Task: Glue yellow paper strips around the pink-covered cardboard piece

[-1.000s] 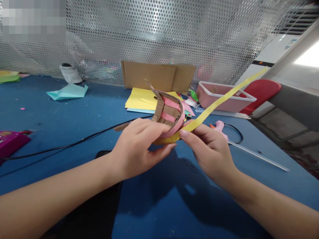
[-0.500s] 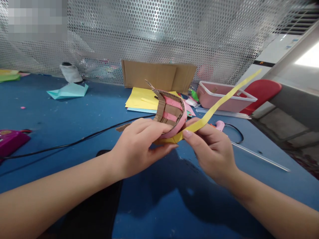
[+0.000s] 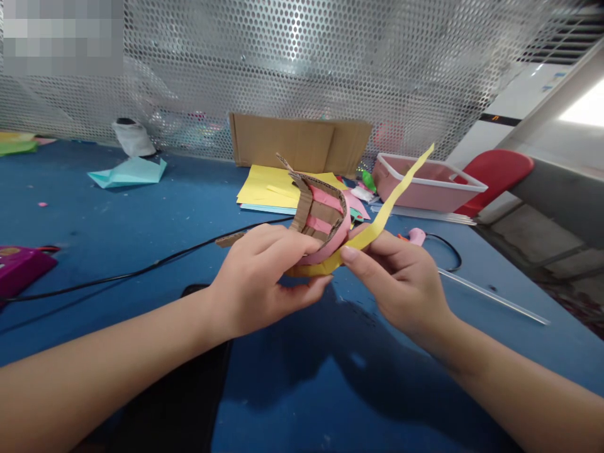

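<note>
A curved corrugated cardboard piece (image 3: 325, 214), lined inside with pink strips and edged in pink, is held above the table. My left hand (image 3: 264, 270) is closed on its near side, thumb on the inner wall and fingers beneath. A yellow paper strip (image 3: 384, 217) runs along the lower outer edge, and its loose end sticks up to the right. Between thumb and fingers, my right hand (image 3: 401, 277) pinches this strip close to the cardboard. The left fingers partly cover the cardboard's underside.
Yellow paper sheets (image 3: 264, 185) lie behind, before a standing cardboard panel (image 3: 283, 141). A pink basket (image 3: 425, 192) stands at the back right, near a pink glue gun (image 3: 416, 237) and a clear glue stick (image 3: 495, 297). A black cable (image 3: 165, 259) crosses the left side.
The loose end of the yellow strip has swung left and stands steeper. Both hands and the cardboard have shifted very slightly left.
</note>
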The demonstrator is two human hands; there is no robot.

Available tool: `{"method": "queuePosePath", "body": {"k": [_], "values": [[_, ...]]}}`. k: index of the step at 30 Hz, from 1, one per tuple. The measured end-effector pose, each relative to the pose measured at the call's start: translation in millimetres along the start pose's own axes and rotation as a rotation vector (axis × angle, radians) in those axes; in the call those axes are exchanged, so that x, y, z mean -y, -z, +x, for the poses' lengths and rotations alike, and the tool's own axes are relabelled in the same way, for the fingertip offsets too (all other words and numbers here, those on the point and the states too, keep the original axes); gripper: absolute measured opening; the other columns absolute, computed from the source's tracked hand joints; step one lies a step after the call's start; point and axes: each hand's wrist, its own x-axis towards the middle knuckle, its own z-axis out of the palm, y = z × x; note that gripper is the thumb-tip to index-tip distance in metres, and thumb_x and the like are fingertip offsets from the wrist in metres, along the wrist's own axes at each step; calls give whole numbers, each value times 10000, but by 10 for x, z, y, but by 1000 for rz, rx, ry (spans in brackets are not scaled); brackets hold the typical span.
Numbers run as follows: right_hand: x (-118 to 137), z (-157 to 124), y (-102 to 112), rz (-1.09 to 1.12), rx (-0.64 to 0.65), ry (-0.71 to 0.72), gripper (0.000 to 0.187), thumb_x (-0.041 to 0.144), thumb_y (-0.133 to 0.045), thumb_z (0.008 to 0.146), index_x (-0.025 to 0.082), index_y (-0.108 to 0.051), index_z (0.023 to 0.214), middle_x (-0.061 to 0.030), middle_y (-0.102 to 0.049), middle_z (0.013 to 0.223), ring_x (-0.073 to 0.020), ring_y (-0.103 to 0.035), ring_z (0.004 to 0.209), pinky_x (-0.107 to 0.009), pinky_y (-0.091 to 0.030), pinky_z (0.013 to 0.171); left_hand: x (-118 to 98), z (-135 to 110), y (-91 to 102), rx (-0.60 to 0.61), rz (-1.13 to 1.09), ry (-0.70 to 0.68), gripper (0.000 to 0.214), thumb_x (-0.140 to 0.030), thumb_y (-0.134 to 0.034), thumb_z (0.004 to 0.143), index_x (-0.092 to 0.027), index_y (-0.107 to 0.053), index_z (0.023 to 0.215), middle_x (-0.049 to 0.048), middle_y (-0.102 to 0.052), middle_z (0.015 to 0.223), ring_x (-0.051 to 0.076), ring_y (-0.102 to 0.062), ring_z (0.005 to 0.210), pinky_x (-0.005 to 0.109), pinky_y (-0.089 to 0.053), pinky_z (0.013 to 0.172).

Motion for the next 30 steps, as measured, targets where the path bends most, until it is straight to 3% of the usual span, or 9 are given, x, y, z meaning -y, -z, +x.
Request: {"method": "queuePosePath", "body": {"k": [8, 14, 20, 30], "values": [[12, -15, -19, -53, -49, -2, 138, 157, -573, 822, 209, -672, 740, 17, -674, 732, -93, -625, 662, -183, -504, 583, -1, -21, -16, -13, 3, -37, 196, -244, -729, 768, -164, -581, 868, -4, -672, 738, 129, -617, 706, 252, -471, 644], [11, -30, -8, -3, -27, -28, 136, 171, -570, 829, 215, -685, 771, 9, -713, 780, -102, -654, 715, -187, -534, 650, -28, -25, -17, 1, 41, -21, 148, -242, -701, 793, -187, -585, 867, -14, -690, 744, 119, -630, 693, 240, -478, 623], [17, -72, -36, 56, 30, -157, 72, 223, -646, 789, 213, -700, 836, 2, -745, 858, -131, -692, 814, -217, -565, 754, -4, -31, -29, -24, 116, -86, 136, -256, -679, 828, -167, -601, 896, 9, -703, 738, 145, -649, 696, 266, -488, 656], [75, -56, -71, -1, 38, -390, 147, 180, -642, 708, 193, -751, 806, -11, -748, 753, -177, -699, 717, -251, -568, 623, 16, -24, -38, -15, 184, -178, 105, -247, -619, 876, -144, -602, 868, 56, -739, 796, 178, -669, 709, 298, -486, 646]]}}
